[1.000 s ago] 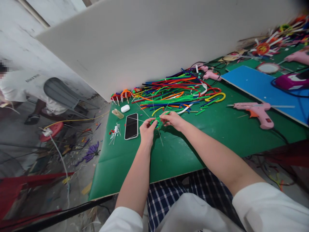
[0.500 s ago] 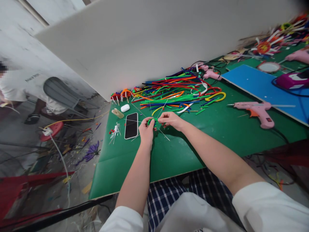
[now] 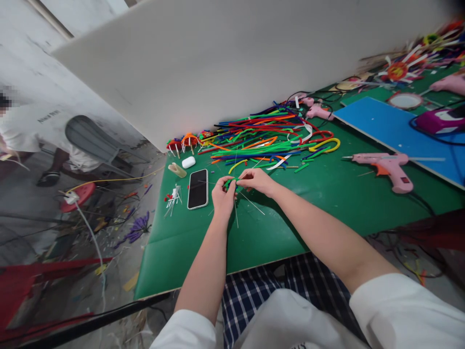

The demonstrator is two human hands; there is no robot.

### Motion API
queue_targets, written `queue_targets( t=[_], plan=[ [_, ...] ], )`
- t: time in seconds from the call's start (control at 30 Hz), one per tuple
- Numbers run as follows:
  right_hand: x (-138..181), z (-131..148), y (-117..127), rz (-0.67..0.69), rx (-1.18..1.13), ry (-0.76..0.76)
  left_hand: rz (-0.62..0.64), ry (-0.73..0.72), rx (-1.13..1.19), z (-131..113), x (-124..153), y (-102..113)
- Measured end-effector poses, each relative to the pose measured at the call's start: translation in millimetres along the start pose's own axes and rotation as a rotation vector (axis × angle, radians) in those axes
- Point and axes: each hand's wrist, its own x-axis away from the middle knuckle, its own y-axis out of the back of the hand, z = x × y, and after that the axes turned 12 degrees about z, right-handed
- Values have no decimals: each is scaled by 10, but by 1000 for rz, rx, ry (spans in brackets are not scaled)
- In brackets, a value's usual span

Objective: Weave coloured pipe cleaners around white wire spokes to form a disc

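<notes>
Green fuzzy pipe cleaner piece (image 3: 229,183) with thin wires sticking out sits pinched between the left hand (image 3: 222,196) and right hand (image 3: 256,180), just over the worktop (image 3: 298,213). Phone (image 3: 198,189) lies just left of the left hand, colourful pipe cleaner pile (image 3: 269,135) beyond both, pink glue gun (image 3: 387,168) well right.

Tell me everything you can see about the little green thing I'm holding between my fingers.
The green fuzzy piece is small, bright green and looks like wound pipe cleaner. Thin pale sticks poke out of it in several directions, some slanting down toward the green table. It is held over the table, pinched from one side by the left hand and from the other by the right hand, whose fingers hide most of it.
</notes>
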Motion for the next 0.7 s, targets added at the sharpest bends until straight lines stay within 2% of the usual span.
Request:
queue_targets(
  t=[0.1,0.23,0.3,0.4,0.7],
  plan=[
    [-1,5,22,-19,32,25,108,-10,110,-16,-3,53],
    [-8,-8,82,-60,37,32,394,16,318,-68,-8,215],
    [-8,-14,109,-54,42,32,466,9,411,-84,-16,288],
    [-7,-18,133,-15,54,33,445,45,430,-77,-30,332],
    [13,0,123,132,89,-11,420,59,169,-27,-4,234]
  ],
)
